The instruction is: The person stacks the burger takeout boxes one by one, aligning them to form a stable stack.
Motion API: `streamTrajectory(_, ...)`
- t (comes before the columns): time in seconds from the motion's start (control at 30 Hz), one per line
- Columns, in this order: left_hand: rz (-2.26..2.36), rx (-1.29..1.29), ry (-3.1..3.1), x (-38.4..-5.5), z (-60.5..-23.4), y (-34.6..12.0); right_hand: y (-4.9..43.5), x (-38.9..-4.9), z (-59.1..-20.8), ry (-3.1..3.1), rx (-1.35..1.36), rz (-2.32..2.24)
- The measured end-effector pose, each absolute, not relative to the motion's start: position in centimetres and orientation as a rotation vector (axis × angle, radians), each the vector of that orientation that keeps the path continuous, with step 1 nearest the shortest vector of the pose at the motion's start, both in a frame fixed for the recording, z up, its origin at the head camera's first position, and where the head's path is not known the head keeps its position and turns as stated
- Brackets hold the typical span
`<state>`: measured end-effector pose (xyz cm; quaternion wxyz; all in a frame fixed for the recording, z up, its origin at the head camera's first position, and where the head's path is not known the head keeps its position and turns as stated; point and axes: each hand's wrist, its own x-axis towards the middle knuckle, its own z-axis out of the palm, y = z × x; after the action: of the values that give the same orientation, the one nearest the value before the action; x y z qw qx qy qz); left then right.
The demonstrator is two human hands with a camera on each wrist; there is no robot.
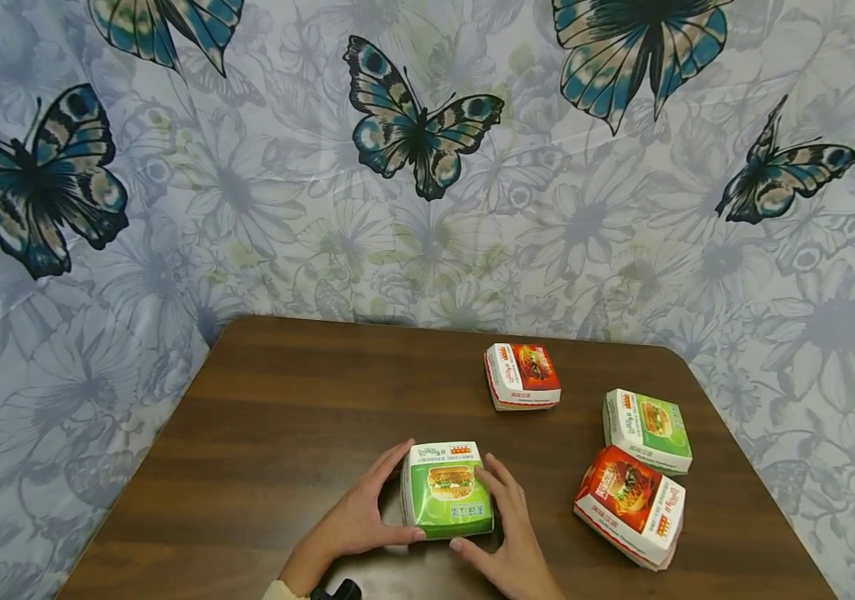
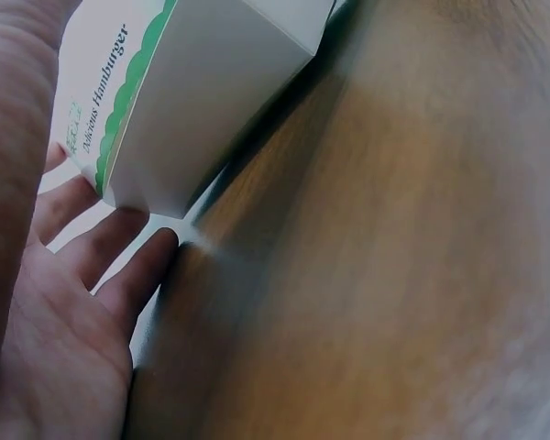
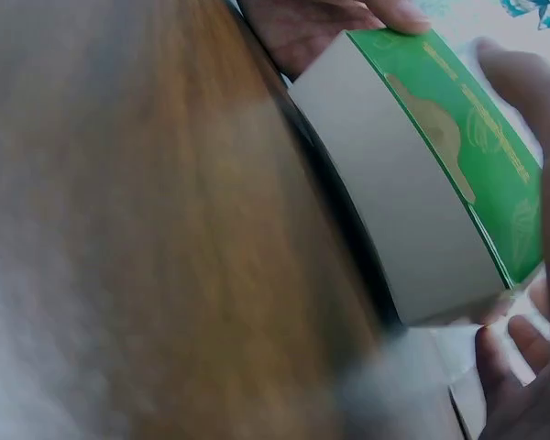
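A green-and-white hamburger box (image 1: 448, 492), with a burger picture on its lid, sits at the table's near middle between both hands. My left hand (image 1: 356, 517) holds its left side, thumb at the near corner and fingertips at the far one. In the left wrist view, those fingers (image 2: 124, 243) meet the end of the white carton (image 2: 202, 101). My right hand (image 1: 510, 533) is at the box's right side, fingers touching the edge. Its thumb stands slightly apart from the near side. In the right wrist view, the box's green flap (image 3: 477, 137) faces the camera.
At the right of the brown table (image 1: 285, 400), a red hamburger box (image 1: 633, 504) lies against a green one (image 1: 648, 429). Another red box (image 1: 523, 377) stands near the back edge. Behind hangs a butterfly-and-flower cloth (image 1: 435, 250). A small black object (image 1: 341, 590) shows by the left wrist.
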<state>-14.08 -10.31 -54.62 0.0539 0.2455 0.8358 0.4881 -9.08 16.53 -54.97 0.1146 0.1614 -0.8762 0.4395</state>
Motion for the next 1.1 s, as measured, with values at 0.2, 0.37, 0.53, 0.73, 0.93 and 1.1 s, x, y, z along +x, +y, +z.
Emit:
streamTrajectory(0.2,1.488,0.747,2.543,-14.1,-54.8,-10.2,17.4,-9.4,-54.4,-2.431,0.488,1.226)
streamTrajectory(0.37,1.498,0.73,2.53,-14.1,-54.8,-10.2,18.9,-9.9,-53.6,-2.322,0.464,1.157)
streamTrajectory(0.53,1.496,0.734,2.527,-14.1,-54.6,-10.3,20.8,-10.0,-52.2,-2.285,0.397,1.093)
streamTrajectory(0.73,1.498,0.722,2.52,-14.0,-54.6,-10.3,23.1,-9.9,-50.8,-2.261,0.33,1.001)
streamTrajectory(0.93,1.488,0.723,2.525,-13.9,-54.6,-10.4,25.4,-9.6,-50.4,-2.223,0.277,0.953)
streamTrajectory(1.1,1.488,0.73,2.525,-13.9,-54.7,-10.4,27.1,-9.4,-50.4,-2.186,0.238,0.926)
